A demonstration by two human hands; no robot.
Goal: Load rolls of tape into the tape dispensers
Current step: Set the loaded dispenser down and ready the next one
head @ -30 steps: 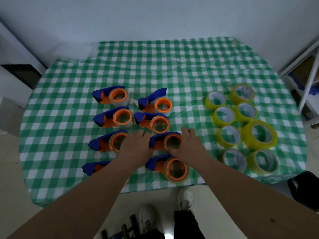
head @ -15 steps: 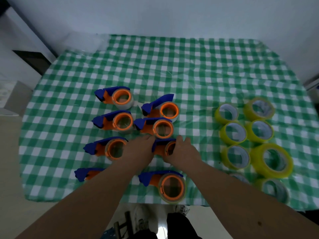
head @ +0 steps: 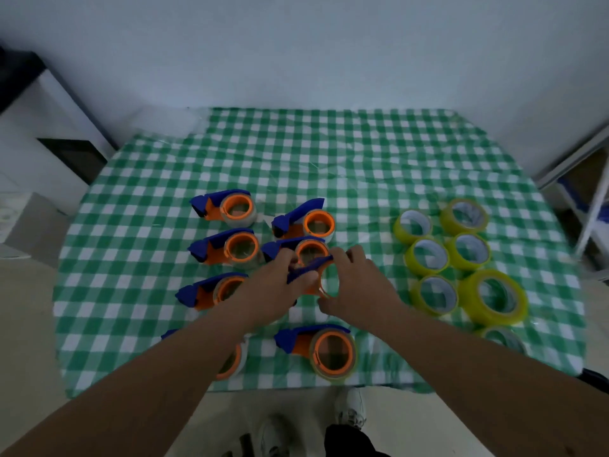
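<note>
Dispenser of blue and orange plastic (head: 309, 275), the third back in the right-hand column, sits between our two hands above the green-and-white checked tablecloth (head: 329, 166). Our left hand (head: 273, 291) curls round its blue handle end, and our right hand (head: 359, 288) wraps fingers and thumb about its orange ring — both hands grasp this one dispenser, which looks tilted and raised off the cloth, though we cannot tell whether any part of it touches.

Just behind it stands another blue and orange dispenser (head: 309, 250), and beyond that a farther one (head: 308, 222) with its blue handle angled up. Nearest us in the same column lies a dispenser (head: 324, 349) that carries a clear roll around its orange hub. To the left runs a second column: a far dispenser (head: 227, 209), one behind our left wrist (head: 230, 247), another (head: 211, 290) partly covered by our left hand, and a near one (head: 230, 357) mostly hidden under our left forearm.

Well apart on the right, a cluster of yellow-green tape rolls (head: 428, 255) lies flat — among them one larger yellow roll (head: 492, 296).
</note>
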